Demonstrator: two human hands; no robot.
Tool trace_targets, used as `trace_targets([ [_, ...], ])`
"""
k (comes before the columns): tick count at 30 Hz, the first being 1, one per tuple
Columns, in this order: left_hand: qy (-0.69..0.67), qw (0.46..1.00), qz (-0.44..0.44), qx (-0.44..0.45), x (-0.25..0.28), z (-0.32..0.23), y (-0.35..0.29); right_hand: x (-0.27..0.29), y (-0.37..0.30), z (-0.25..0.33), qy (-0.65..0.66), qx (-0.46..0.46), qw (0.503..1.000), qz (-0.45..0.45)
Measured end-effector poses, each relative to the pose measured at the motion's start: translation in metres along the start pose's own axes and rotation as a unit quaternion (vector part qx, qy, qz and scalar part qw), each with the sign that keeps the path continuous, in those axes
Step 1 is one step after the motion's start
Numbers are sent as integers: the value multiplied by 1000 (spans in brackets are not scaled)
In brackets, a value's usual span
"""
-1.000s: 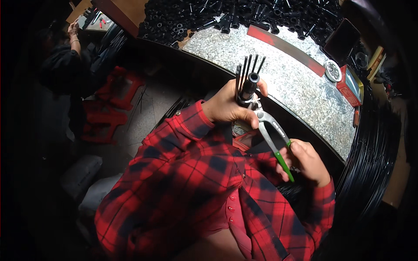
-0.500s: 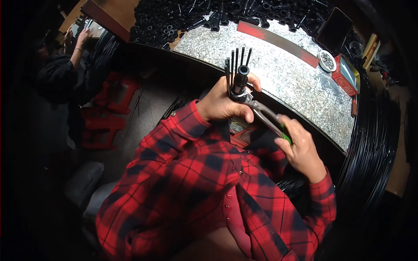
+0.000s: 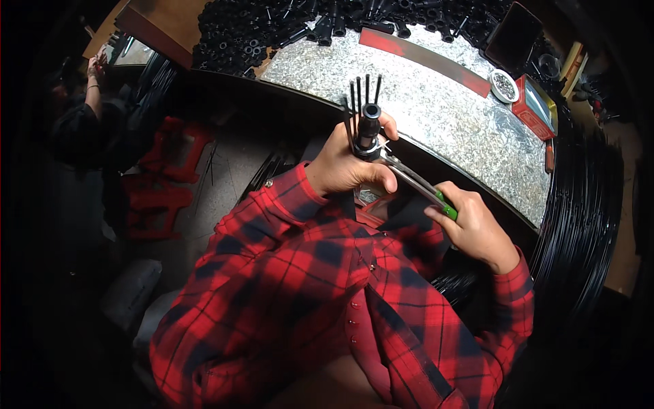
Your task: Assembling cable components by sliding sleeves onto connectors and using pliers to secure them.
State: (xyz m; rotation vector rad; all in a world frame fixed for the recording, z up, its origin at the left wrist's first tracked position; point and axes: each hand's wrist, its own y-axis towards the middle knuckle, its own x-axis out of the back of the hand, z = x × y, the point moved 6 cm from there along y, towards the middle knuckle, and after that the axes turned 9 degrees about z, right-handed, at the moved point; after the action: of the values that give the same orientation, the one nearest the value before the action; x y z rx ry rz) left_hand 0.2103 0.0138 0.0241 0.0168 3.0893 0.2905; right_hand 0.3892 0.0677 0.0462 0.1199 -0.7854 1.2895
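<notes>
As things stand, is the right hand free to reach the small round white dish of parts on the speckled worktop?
Probably not: the right hand is closed on green-handled pliers gripping the black part in the left hand. The path across the speckled worktop to the white dish looks open.

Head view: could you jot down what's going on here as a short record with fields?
Left hand: grips a black cylindrical plastic part with thin black rods sticking up
Right hand: closed on green-handled metal pliers, jaws at the part's base
Surface: speckled grey worktable
Far edge: pile of black plastic tubes
Right side: small round white dish, red box
Clothing: red-and-black plaid shirt
</notes>
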Motion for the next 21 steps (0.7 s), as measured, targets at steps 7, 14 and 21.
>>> trace_targets([
  [7, -38, 998, 44, 31, 1, -1, 2, -3, 1, -7, -29, 38, 998, -41],
  [14, -51, 994, 82, 58, 3, 1, 3, 6, -15, 0, -168, 71, 977, -112],
  [21, -40, 991, 98, 75, 0, 2, 2, 21, -33, 22, -336, 31, 925, -172],
])
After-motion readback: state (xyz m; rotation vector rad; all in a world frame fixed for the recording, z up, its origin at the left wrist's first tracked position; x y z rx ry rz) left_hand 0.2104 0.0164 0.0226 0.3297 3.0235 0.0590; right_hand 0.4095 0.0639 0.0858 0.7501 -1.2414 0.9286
